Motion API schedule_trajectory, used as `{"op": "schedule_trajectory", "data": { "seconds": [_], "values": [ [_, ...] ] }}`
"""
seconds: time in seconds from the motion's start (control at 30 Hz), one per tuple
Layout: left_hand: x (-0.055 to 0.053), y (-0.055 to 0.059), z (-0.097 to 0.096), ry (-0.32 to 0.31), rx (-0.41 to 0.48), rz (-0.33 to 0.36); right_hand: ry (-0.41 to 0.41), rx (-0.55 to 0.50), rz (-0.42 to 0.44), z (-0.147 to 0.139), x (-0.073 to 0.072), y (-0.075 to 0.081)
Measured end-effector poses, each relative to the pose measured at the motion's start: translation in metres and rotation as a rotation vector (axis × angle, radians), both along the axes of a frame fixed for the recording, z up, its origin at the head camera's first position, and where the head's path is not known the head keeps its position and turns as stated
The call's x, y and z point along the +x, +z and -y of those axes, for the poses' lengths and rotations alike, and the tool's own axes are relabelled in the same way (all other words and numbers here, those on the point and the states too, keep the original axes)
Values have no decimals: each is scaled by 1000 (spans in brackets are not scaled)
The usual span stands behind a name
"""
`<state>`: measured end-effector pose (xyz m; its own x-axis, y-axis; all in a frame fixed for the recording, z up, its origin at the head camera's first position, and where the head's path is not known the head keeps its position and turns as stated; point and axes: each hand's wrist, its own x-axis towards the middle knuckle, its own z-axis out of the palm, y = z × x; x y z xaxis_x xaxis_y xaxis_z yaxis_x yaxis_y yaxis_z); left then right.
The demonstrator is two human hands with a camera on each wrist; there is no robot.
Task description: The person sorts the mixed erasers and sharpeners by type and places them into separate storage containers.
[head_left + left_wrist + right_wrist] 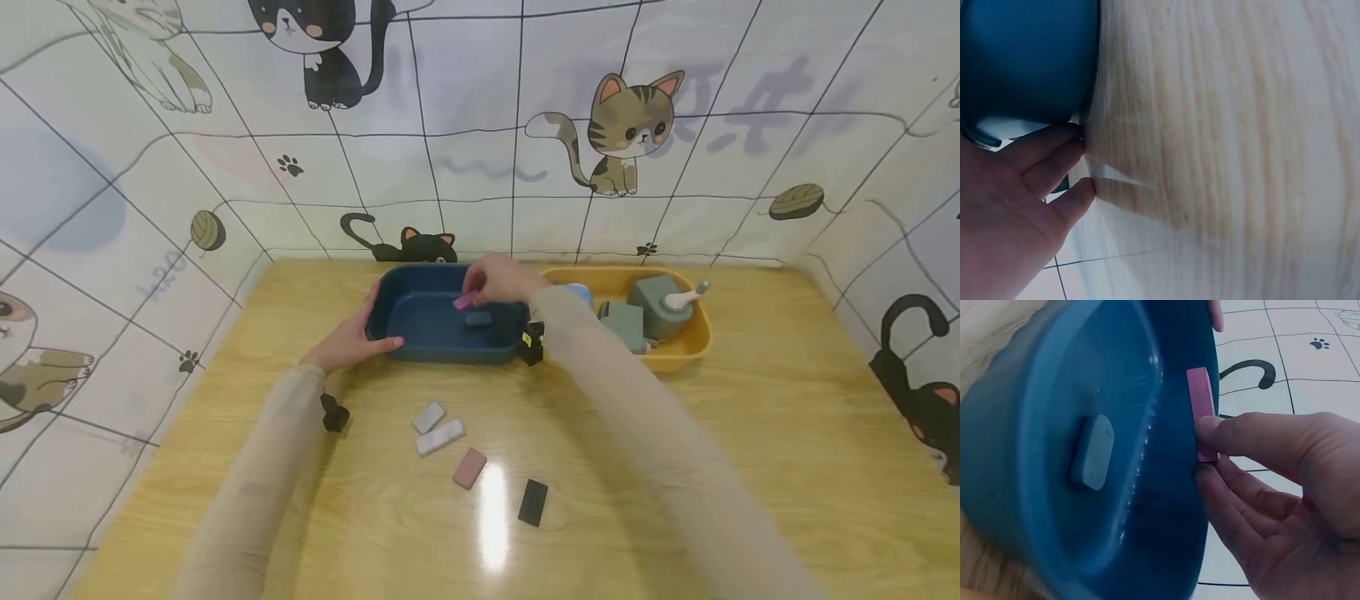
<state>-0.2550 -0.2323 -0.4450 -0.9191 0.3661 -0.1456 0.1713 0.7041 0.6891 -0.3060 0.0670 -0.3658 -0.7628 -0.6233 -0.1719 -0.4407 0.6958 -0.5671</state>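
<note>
Between thumb and fingers, my right hand [498, 279] pinches a bright pink eraser [1200, 394] above the inside of a dark blue bin [442, 355]. On the bin's floor lies a blue-grey eraser [1095, 453] with rounded corners. My left hand [347, 335] rests on the bin's left end, thumb over the near rim. In the left wrist view its fingers [1047, 150] stretch along the outer wall, tips by the tabletop. Nearer on the table lie two white erasers [440, 437], a dusty pink eraser [470, 468] and a black eraser [533, 502].
A yellow bin [678, 362] stands right of the blue one, partly behind my right forearm. It holds a grey-green pump bottle [660, 304], another grey-green item [624, 325] and something light blue [581, 292]. A cat-patterned wall covering [472, 167] borders the wooden table.
</note>
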Motion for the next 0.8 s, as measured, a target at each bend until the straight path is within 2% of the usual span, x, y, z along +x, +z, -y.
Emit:
{"op": "schedule_trajectory", "data": {
  "seconds": [0.27, 0.47, 0.8],
  "values": [
    [2, -6, 0, 7, -2, 1, 16, 35, 48, -4, 5, -5],
    [3, 1, -2, 13, -8, 1, 60, -13, 47, -14, 14, 0],
    [3, 5, -3, 13, -15, 22, 133, 26, -1, -20, 30, 11]
  ]
}}
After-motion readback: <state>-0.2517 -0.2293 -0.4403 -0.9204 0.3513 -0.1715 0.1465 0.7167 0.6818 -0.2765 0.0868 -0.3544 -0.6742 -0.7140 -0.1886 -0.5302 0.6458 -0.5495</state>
